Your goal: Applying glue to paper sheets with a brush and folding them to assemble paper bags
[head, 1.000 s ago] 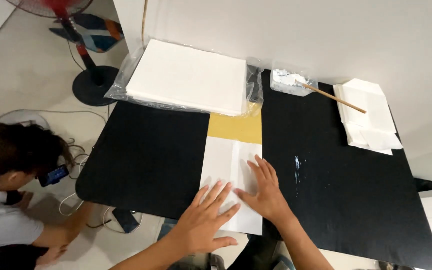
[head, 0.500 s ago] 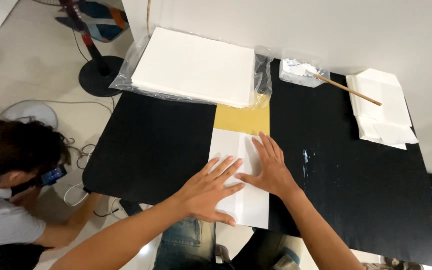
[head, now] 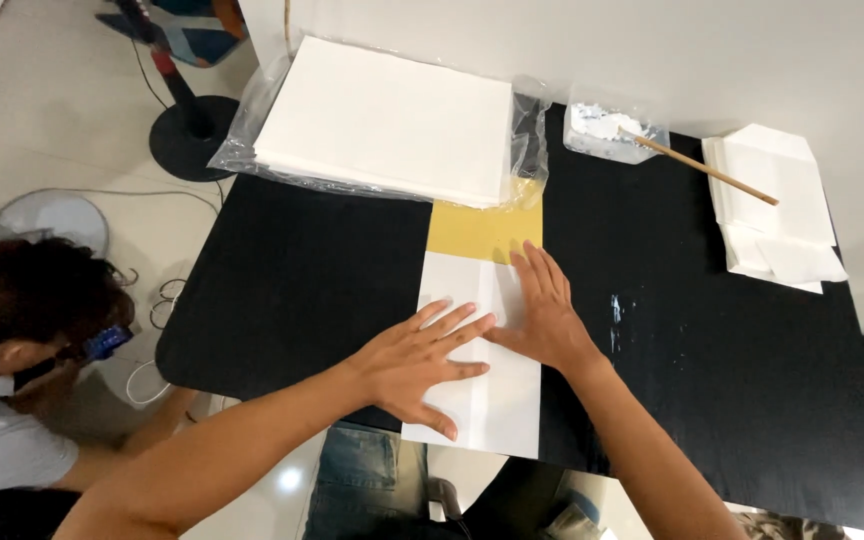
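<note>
A folded white paper sheet lies on a yellow board on the black table. My left hand lies flat on the paper's left half, fingers spread. My right hand presses flat on the paper's upper right part, fingers pointing away from me. Both palms are down and neither hand grips anything.
A stack of white paper in clear plastic sits at the table's far edge. A clear tub of white paste holds a wooden stick. Folded white papers lie at the far right. Another person crouches at the left, near a fan base.
Both hands have slid farther up the paper, away from me, and the left forearm now reaches in lower across the view. The camera has moved closer to the table.
</note>
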